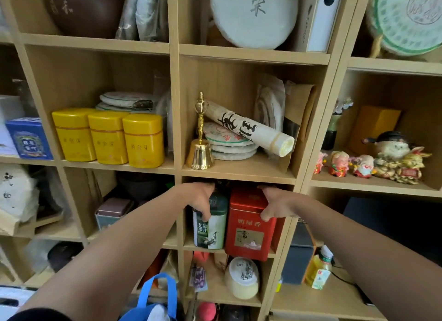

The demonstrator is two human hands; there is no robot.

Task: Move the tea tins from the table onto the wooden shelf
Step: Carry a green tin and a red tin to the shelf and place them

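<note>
Two tea tins are being set into one cubby of the wooden shelf [239, 172], the one just under the gold bell [200, 153]. The green tea tin [211, 227] is held near its top by the left hand [199, 198], with the fingers curled around it. The red tea tin [248, 230] is held at its top right corner by the right hand [275, 206], with the thumb pressed on the front. The tins are side by side and almost touching.

The red tin's bottom looks to stick out past the shelf edge. It should be pushed straight back until it is fully on the board. Both tins should be kept upright. The hands should be opened only when both tins are sitting flat.
</note>
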